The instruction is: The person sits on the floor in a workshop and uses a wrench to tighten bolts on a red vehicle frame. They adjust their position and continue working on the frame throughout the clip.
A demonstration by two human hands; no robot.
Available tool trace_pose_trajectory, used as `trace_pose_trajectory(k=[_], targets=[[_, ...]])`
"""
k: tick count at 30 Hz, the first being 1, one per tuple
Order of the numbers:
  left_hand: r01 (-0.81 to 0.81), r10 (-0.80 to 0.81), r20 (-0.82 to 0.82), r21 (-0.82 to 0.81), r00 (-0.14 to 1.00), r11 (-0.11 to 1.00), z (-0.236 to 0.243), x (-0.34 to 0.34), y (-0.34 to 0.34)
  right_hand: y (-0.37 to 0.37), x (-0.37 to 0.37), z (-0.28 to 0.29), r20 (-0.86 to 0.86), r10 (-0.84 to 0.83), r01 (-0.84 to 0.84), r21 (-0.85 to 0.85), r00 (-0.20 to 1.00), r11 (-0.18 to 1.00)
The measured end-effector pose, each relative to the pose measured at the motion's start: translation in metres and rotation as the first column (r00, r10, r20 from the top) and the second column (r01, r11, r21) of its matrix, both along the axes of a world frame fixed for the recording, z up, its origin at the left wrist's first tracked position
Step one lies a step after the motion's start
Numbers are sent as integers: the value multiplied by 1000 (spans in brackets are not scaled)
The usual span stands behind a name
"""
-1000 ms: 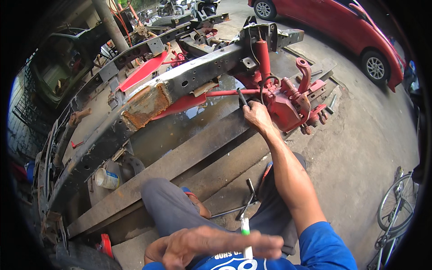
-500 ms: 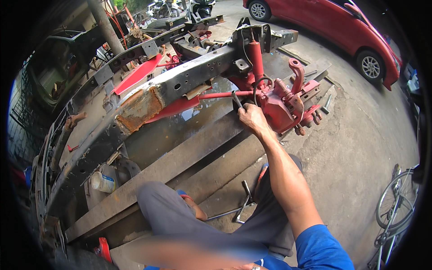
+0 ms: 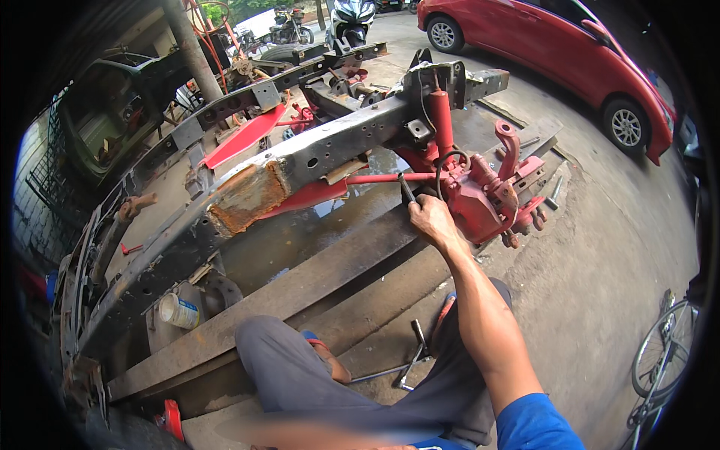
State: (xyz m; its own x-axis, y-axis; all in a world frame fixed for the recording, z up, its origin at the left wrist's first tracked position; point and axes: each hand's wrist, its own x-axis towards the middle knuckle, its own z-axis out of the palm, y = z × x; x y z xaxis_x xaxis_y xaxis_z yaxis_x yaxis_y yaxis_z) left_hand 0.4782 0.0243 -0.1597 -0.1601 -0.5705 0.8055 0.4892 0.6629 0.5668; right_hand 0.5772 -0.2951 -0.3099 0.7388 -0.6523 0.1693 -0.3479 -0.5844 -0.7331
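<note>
My right hand (image 3: 430, 217) is closed round a dark metal bar-shaped tool (image 3: 407, 187), held up beside a red axle hub assembly (image 3: 478, 204) at the end of a red rod (image 3: 379, 178), below a red shock absorber (image 3: 441, 120). A black hose curves down beside the tool. My left hand (image 3: 322, 433) is only a smeared shape at the lower edge, over my lap, and its fingers cannot be made out. Between my feet lie metal wrench bars (image 3: 416, 356). The black chassis rail (image 3: 334, 131), with a rusty patch (image 3: 244, 199), runs diagonally above a long steel beam (image 3: 300, 277).
Murky water (image 3: 277, 247) lies under the chassis. A white tub (image 3: 178, 309) and a red tool (image 3: 172, 420) are at left. A red car (image 3: 540, 60) and motorbikes (image 3: 349, 22) stand behind. A bicycle (image 3: 660, 349) is at right, a post (image 3: 195, 52) at back left.
My left hand, seen spread over my lap beside a white-and-green item earlier, has dropped to a blur at the lower edge. My right hand stays on the tool; the view has shifted slightly.
</note>
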Motion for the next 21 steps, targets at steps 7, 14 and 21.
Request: trace_pose_trajectory(k=[7,14,21], targets=[[43,-32,-185,59,982,997,-3,-6,-8,0,0,0,-13,-2,2,-5,1000,1000],[-946,758,568,236,320,222,-55,50,14,-5,-2,-4,-16,4,-4,-31,1000,1000],[-982,723,691,130,-12,-140,-149,117,14,-15,-4,-19,-7,45,-45,57,999,997]])
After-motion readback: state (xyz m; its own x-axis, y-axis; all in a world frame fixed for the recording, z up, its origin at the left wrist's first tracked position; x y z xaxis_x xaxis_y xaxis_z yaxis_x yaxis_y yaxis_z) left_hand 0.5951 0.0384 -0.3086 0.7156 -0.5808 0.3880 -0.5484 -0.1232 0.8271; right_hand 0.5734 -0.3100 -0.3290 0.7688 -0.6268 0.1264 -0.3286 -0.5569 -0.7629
